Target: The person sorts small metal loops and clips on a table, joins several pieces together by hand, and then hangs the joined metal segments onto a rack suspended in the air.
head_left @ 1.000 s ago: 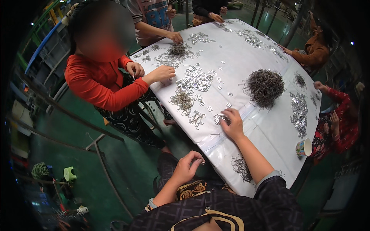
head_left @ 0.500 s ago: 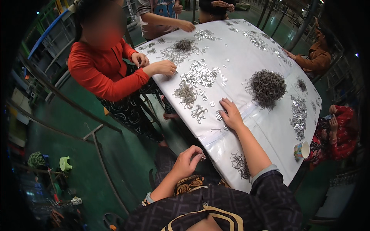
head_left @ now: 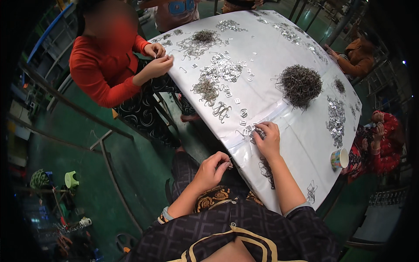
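Just off the table's near edge, my left hand (head_left: 213, 170) is closed in a pinch on a small metal piece (head_left: 230, 164), mostly hidden by the fingertips. My right hand (head_left: 269, 139) rests at the near part of the table, fingers bent and drawn together over a few small flat metal buckles (head_left: 248, 129). What its fingertips hold, if anything, is hidden. Beyond it lie bent wire hooks (head_left: 221, 112) and a larger heap of silver buckles (head_left: 223, 70). More wire hooks (head_left: 266, 172) sit beside my right forearm.
On the white-covered table (head_left: 266, 87) stands a big tangled mound of wire hooks (head_left: 301, 86). A paper cup (head_left: 339, 158) stands near the right edge, with buckles (head_left: 336, 120) beyond it. A co-worker in red (head_left: 102, 70) sits at the left; other people line the far and right sides.
My right hand's fingers went from spread flat to bent together over the buckles. My left hand keeps its pinch. The co-worker in red has drawn their hands back from the table. The view has shifted slightly.
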`<state>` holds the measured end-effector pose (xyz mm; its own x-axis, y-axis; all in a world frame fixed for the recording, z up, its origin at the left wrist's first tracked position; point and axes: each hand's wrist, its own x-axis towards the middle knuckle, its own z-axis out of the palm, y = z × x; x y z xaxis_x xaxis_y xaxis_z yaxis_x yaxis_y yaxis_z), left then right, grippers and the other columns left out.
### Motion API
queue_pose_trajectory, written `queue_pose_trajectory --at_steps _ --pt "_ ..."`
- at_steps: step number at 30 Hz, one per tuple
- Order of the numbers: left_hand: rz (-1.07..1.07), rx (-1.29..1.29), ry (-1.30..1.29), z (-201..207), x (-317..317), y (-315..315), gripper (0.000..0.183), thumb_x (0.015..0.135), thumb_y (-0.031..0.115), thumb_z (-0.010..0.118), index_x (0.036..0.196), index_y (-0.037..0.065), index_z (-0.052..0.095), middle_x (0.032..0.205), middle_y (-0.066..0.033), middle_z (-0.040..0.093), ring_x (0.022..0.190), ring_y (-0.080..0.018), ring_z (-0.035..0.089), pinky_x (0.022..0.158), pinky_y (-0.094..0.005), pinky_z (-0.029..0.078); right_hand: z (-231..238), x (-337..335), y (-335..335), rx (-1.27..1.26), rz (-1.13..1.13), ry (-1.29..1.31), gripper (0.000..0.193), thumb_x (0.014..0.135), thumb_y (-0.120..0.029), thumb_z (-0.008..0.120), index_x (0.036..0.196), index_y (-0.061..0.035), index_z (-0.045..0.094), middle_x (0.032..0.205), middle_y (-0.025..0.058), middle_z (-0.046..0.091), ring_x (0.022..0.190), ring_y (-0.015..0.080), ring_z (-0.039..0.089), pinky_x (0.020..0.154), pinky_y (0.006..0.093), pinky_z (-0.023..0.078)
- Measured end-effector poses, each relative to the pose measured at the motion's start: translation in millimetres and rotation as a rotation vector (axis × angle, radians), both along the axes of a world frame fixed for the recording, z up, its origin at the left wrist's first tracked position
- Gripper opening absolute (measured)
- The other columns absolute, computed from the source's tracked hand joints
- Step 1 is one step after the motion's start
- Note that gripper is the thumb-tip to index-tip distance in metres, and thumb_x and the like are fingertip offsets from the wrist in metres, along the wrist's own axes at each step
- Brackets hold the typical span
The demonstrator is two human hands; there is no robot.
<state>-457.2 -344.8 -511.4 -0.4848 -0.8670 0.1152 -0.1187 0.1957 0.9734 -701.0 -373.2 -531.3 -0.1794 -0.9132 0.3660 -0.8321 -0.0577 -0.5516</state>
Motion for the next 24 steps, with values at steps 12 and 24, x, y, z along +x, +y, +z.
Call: queue_pose_trajectory --at_steps 12,24 --pt "-0.001 -0.006 0.003 -1 1 5 0.006 0.087 0.003 0.056 0.092 0.0 0.054 0.082 -0.0121 0.06 0.075 -0.0226 0.061 0.068 -0.031 0.048 -1 20 -8 -0.006 0.146 0.307 0.019 0.073 -0.015 0.072 0.092 -0.0115 0.07 0.087 0.0039 0.056 0.089 0.0234 0.052 0.081 0.0378 0.038" --pt "0.112 -0.2 -0.105 -2 -10 1 0.009 0.083 0.004 0.061 0.091 0.002 0.055 0.079 -0.0139 0.058 0.075 -0.0323 0.058 0.067 -0.0388 0.045 34 48 37 0.15 0.363 -0.303 0.009 0.08 -0.006 0.064 0.088 -0.002 0.066 0.08 0.0141 0.066 0.074 0.0296 0.064 0.067 0.0357 0.049"
